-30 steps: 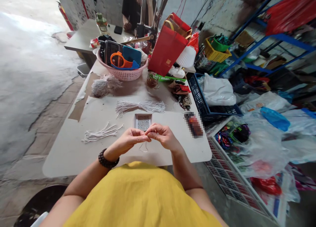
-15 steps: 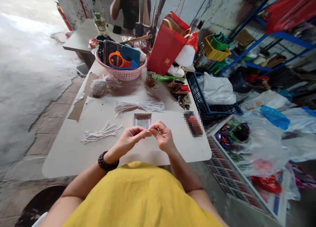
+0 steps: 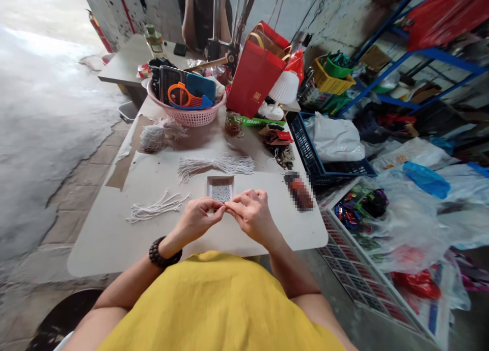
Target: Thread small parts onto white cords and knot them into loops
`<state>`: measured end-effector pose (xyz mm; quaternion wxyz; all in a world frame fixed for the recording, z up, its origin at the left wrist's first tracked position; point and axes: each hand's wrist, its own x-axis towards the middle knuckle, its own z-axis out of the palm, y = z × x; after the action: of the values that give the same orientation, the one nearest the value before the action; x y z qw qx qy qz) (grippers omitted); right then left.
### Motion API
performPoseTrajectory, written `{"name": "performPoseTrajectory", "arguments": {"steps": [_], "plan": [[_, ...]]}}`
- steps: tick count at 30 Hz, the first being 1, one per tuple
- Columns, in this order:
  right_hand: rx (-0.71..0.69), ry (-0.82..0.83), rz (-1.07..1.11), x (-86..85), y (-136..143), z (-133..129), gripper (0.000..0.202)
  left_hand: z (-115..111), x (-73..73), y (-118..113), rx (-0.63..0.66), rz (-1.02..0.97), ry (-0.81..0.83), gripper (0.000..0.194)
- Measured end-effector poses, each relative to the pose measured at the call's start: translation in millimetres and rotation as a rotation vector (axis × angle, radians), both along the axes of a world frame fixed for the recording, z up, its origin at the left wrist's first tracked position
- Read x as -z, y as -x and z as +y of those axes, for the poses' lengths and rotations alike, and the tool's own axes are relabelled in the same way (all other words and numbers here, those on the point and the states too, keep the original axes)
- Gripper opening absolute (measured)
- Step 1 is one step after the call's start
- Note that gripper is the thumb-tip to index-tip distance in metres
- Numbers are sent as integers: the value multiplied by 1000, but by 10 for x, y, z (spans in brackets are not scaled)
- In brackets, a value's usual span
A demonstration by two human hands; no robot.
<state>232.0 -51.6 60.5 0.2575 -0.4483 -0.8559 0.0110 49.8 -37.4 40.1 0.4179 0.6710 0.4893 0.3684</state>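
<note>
My left hand point(image 3: 201, 217) and my right hand point(image 3: 251, 214) meet at their fingertips just in front of a small white box point(image 3: 209, 187) of tiny grey pieces point(image 3: 221, 190). Both are closed in a pinch; what they hold is too small to make out. A long bundle of white cords point(image 3: 216, 165) lies behind the box. Left of my left hand is a smaller, loose bunch of white cords point(image 3: 156, 207). A thicker grey-white cord bundle point(image 3: 153, 137) rests farther back on the left.
On the table point(image 3: 114, 228) stand a pink basket point(image 3: 194, 117) of tools, a red bag point(image 3: 254, 76) and a white lamp point(image 3: 284, 88). A pixelated object point(image 3: 300, 192) lies right. Crates and plastic bags fill the right side. Another person point(image 3: 206, 20) is behind.
My right hand has turned slightly, its fingers now extending over toward my left fingertips. More of the small box shows. The person behind has lowered their arms.
</note>
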Motion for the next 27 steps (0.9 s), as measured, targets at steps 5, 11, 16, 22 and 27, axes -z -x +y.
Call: {"name": "performPoseTrajectory", "arguments": {"steps": [5,11,16,22,27], "plan": [[6,140,85,-4,5,-3,13,31,-7,61,57,10,94,18],[4,750,899,181,12,62,25,81,5,55,86,-297,321,34],[53,568,1093,352,130,15,19,46,-42,-42,121,-480,426,39],[11,-50,412,333,40,-27,18,45,-49,34,156,-459,511,39],[-114,-58,79,338,-86,-24,29,79,23,67,135,-360,607,42]]}}
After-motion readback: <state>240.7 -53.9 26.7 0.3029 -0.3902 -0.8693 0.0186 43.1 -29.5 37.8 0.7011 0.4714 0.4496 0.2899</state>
